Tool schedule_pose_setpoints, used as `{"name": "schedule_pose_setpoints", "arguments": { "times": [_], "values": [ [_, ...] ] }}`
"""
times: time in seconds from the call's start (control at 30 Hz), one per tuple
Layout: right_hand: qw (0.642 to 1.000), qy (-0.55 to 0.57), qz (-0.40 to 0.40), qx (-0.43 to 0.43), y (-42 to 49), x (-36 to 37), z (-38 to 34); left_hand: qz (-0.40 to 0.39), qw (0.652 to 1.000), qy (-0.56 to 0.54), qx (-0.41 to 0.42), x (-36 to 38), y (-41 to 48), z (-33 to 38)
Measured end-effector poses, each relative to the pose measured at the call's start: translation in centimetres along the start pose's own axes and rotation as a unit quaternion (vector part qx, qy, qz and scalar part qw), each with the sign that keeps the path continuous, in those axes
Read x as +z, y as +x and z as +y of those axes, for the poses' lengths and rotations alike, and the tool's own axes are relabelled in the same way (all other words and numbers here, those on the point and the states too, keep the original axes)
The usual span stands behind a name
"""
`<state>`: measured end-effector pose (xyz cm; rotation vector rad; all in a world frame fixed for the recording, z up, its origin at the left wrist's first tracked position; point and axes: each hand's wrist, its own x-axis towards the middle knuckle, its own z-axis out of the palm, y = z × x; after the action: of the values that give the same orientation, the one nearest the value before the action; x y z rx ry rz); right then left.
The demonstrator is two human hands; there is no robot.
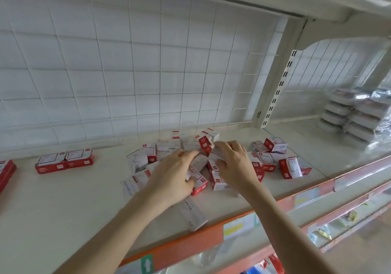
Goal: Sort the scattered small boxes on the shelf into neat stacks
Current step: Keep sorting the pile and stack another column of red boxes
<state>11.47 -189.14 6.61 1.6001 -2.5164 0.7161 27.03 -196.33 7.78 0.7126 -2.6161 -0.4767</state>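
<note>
I see a pale shelf (63,199) with an orange front edge and a white wire grid (127,62) behind. At its left sit two neat red-and-white boxes (64,161), side by side. My left hand (173,174) reaches palm down into the scattered pile of small boxes (266,159) mid-shelf, its grip curled around one box (197,181). My right hand (232,163) grips closed on another box; details blurred. Wrapped stacks (355,115) stand far right.
</note>
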Motion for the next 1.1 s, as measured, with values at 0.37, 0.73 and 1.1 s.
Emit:
{"name": "schedule_pose_setpoints", "arguments": {
  "times": [0.37, 0.73, 1.1],
  "values": [
    [0.998, -0.009, 0.028, 0.060, 1.8, -1.1, 5.9, 0.006, 1.000, 0.005, 0.006, 4.8, 4.7, 3.1],
    [0.999, -0.005, 0.009, 0.040, 0.9, -0.6, 7.5, -0.016, 0.995, 0.087, -0.045, 7.8, 7.2, 2.5],
    [0.996, -0.069, -0.054, 0.025, 0.8, -0.5, 7.3, 0.017, 0.985, 0.135, -0.105, 6.4, 7.0, -0.1]
  ]
}}
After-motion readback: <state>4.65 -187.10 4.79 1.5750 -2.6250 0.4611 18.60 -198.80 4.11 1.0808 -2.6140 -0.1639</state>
